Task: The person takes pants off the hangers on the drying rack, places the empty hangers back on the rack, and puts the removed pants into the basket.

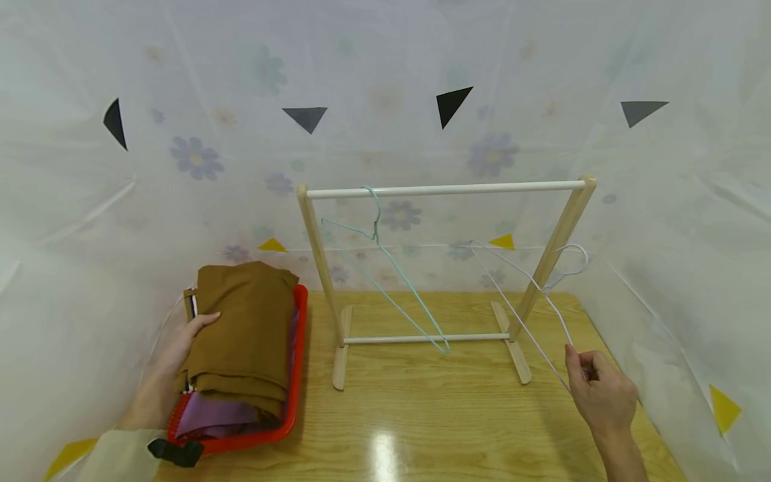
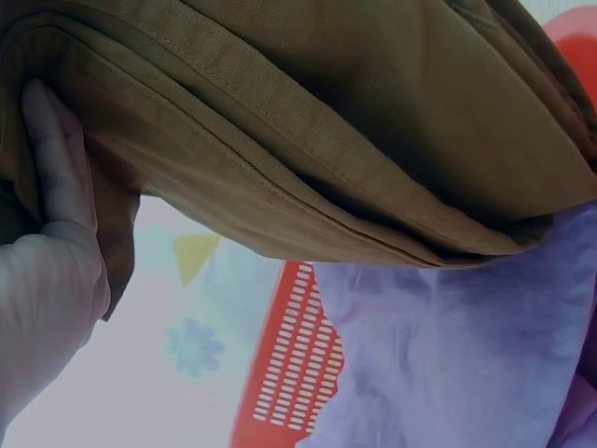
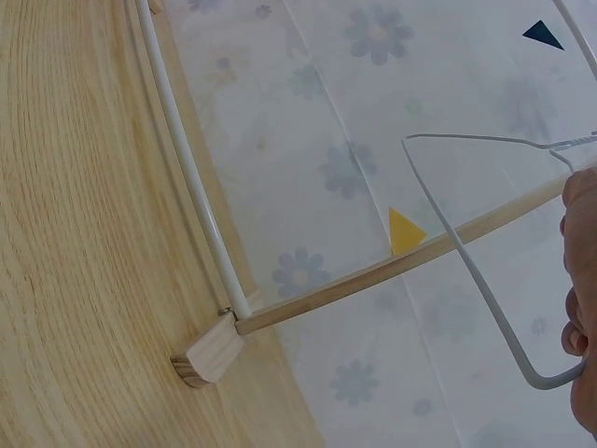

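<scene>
At the left, a folded brown garment [image 1: 243, 328] lies over a red basket [image 1: 293, 402]. My left hand [image 1: 183, 345] grips its left edge, thumb on top and the other fingers mostly hidden in the cloth. In the left wrist view, part of the left hand [image 2: 56, 243] shows against the brown folds [image 2: 308, 140]. My right hand [image 1: 604, 391] holds a white wire hanger [image 1: 512, 311] by one end, in front of the right post of a rack. The hanger's hook is off the rail. In the right wrist view, the right hand [image 3: 583, 280] grips the same hanger [image 3: 485, 294].
A small wooden rack [image 1: 316, 261] with a white top rail [image 1: 470, 189] stands on the wood-grain table [image 1: 409, 402]. From the rail hangs a mint-green hanger [image 1: 415, 294], near its left end. Purple cloth [image 1: 211, 415] lies in the basket under the brown garment. Pale flowered sheeting [image 1: 385, 100] surrounds the table.
</scene>
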`<state>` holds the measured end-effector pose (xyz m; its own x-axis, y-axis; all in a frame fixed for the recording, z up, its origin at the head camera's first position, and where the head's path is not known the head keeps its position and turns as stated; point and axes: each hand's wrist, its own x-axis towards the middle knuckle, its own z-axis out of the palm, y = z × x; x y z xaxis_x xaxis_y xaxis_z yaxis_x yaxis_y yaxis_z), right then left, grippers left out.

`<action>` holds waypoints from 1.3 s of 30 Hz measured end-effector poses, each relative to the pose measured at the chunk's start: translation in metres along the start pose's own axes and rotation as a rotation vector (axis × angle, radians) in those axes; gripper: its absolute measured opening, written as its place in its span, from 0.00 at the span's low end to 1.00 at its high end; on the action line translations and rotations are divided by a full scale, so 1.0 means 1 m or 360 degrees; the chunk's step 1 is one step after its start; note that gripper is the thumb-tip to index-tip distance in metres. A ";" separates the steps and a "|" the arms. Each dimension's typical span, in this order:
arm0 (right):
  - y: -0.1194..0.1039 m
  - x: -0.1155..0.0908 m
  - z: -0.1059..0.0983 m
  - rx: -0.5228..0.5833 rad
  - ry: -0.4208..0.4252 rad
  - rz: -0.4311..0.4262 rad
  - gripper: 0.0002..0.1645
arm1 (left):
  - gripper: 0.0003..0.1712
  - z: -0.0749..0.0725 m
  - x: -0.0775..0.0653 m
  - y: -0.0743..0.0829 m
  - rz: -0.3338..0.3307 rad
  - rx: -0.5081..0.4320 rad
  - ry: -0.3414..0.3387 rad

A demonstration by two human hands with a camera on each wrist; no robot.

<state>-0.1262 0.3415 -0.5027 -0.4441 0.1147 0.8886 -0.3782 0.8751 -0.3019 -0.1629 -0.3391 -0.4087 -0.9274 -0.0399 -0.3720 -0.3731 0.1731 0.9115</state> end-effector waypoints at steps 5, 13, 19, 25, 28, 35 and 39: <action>0.001 0.000 0.000 -0.0012 0.0002 -0.0001 0.42 | 0.17 -0.001 0.003 -0.004 0.0004 0.0032 -0.0052; 0.001 0.001 0.000 0.0000 0.0011 0.0008 0.41 | 0.26 -0.001 0.007 -0.009 -0.0032 0.0168 -0.0041; -0.001 0.001 -0.001 0.0000 0.0023 0.0018 0.41 | 0.15 0.002 0.004 -0.018 -0.0038 -0.0050 -0.0146; 0.000 0.002 -0.001 0.0031 0.0025 0.0028 0.37 | 0.13 0.006 -0.001 -0.022 -0.0013 -0.0235 -0.0155; 0.001 0.002 -0.001 0.0033 0.0025 0.0032 0.36 | 0.12 0.004 -0.001 -0.023 -0.0008 -0.0257 -0.0176; 0.001 0.001 -0.001 0.0035 0.0032 0.0037 0.34 | 0.11 -0.005 0.004 -0.029 0.0030 -0.0395 -0.0319; 0.001 0.001 -0.001 0.0034 0.0029 0.0031 0.35 | 0.10 -0.011 0.005 -0.034 0.0108 -0.0411 -0.0414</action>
<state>-0.1264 0.3425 -0.5017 -0.4367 0.1403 0.8886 -0.3871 0.8623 -0.3264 -0.1552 -0.3558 -0.4401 -0.9245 0.2200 -0.3112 -0.3366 -0.0884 0.9375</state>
